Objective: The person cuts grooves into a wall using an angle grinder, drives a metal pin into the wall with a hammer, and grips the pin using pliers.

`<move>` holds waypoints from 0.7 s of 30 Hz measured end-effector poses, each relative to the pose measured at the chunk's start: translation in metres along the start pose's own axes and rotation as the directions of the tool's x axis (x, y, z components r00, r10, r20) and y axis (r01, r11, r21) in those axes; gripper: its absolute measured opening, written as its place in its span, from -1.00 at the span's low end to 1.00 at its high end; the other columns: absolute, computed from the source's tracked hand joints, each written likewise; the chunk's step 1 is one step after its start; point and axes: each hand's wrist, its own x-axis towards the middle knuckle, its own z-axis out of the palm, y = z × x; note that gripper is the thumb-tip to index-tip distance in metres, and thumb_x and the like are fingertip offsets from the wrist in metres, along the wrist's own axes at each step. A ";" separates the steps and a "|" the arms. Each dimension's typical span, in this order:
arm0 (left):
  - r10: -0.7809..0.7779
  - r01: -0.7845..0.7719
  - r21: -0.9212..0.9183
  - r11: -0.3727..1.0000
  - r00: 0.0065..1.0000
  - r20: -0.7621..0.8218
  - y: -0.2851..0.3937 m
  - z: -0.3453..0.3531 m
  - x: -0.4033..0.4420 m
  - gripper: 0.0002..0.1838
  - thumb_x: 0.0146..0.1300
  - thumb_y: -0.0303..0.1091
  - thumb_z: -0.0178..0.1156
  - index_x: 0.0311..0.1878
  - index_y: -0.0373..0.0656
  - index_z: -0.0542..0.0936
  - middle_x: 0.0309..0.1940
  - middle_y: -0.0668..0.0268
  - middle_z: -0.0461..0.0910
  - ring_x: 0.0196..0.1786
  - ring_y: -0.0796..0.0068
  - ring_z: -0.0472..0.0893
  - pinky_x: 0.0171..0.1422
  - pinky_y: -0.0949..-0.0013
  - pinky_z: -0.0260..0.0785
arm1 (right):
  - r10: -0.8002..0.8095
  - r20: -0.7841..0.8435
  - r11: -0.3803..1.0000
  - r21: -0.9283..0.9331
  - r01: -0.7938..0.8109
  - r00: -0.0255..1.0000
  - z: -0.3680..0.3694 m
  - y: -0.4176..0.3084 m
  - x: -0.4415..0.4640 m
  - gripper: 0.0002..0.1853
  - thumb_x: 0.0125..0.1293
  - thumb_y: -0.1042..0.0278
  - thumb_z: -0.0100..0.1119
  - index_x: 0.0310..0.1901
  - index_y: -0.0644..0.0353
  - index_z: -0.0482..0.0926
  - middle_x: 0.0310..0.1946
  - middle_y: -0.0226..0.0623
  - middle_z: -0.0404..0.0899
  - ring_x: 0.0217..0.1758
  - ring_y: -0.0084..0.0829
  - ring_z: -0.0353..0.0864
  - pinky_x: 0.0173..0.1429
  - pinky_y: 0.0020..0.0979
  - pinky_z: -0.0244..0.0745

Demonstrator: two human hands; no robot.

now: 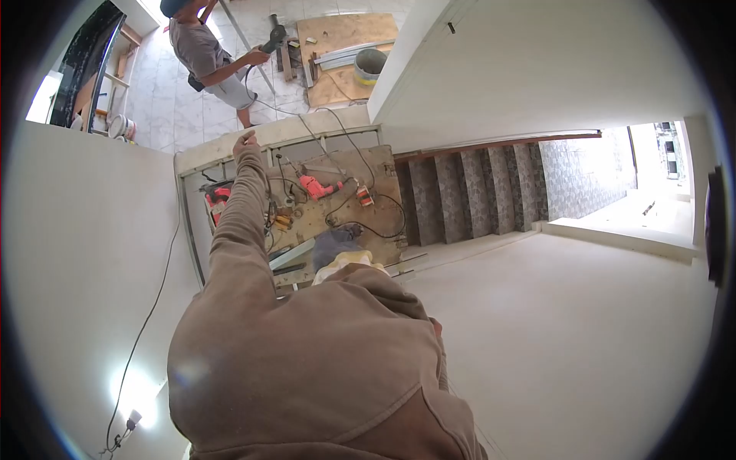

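Note:
My left hand (247, 139) reaches far forward at the end of a brown sleeve. Its fingers look curled closed beside the pale ledge (287, 132) of the upper floor; whether it touches the ledge or holds something small, I cannot make out. Below and to the right of that hand, a red power drill (318, 186) lies on a worn wooden board (360, 165). Another red power tool (218, 196) rests to the left of my forearm. Near the drill sits an orange-and-black tool or part (363, 195) with a black cable. My right hand does not show; my torso covers that side.
On the tiled floor above, another person (205, 54) holds an angle grinder (274, 34). Beyond are a plywood sheet (337, 29) and a bucket (371, 67). Dark steps (468, 195) descend to the right. A cable (162, 280) runs down the left wall to a lit lamp (133, 418).

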 end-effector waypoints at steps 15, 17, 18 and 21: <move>0.706 -0.704 0.055 0.708 0.708 -0.010 0.234 0.063 -0.025 -0.73 0.32 -0.19 0.24 -0.08 -0.11 0.76 -0.44 0.28 0.71 -0.37 0.49 0.65 -0.20 0.38 0.48 | 0.270 0.044 0.932 0.240 -0.273 0.962 -0.025 -0.070 -0.035 -0.71 0.36 0.32 0.15 0.01 0.32 0.59 -0.31 -0.13 0.68 -0.52 -0.38 0.63 -0.47 -0.30 0.63; 0.581 -0.580 0.060 0.813 0.813 -0.014 0.255 0.050 0.033 -0.65 0.28 -0.08 0.27 -0.01 -0.09 0.75 -0.26 0.19 0.75 -0.14 0.30 0.73 0.04 0.31 0.54 | 0.324 0.050 0.905 0.276 -0.325 0.945 -0.032 -0.056 -0.035 -0.71 0.37 0.33 0.13 0.04 0.30 0.56 -0.32 -0.12 0.66 -0.56 -0.34 0.61 -0.52 -0.27 0.64; 0.546 -0.550 0.389 0.739 0.827 0.131 0.251 0.047 0.060 -0.55 0.23 -0.03 0.31 0.11 -0.06 0.67 -0.10 0.17 0.69 0.03 0.24 0.66 0.17 0.21 0.48 | 0.364 0.044 0.883 0.301 -0.360 0.930 -0.037 -0.050 -0.038 -0.71 0.37 0.34 0.12 0.04 0.30 0.56 -0.32 -0.12 0.66 -0.57 -0.34 0.60 -0.52 -0.27 0.63; 0.298 -0.465 0.867 0.178 0.865 0.403 0.249 0.063 0.097 -0.16 0.06 0.11 0.42 0.41 0.02 0.43 0.34 0.17 0.44 0.44 0.12 0.40 0.48 -0.06 0.25 | 0.454 0.050 0.832 0.333 -0.443 0.890 -0.039 -0.030 -0.043 -0.74 0.41 0.36 0.10 0.05 0.28 0.55 -0.35 -0.12 0.65 -0.58 -0.34 0.60 -0.53 -0.25 0.63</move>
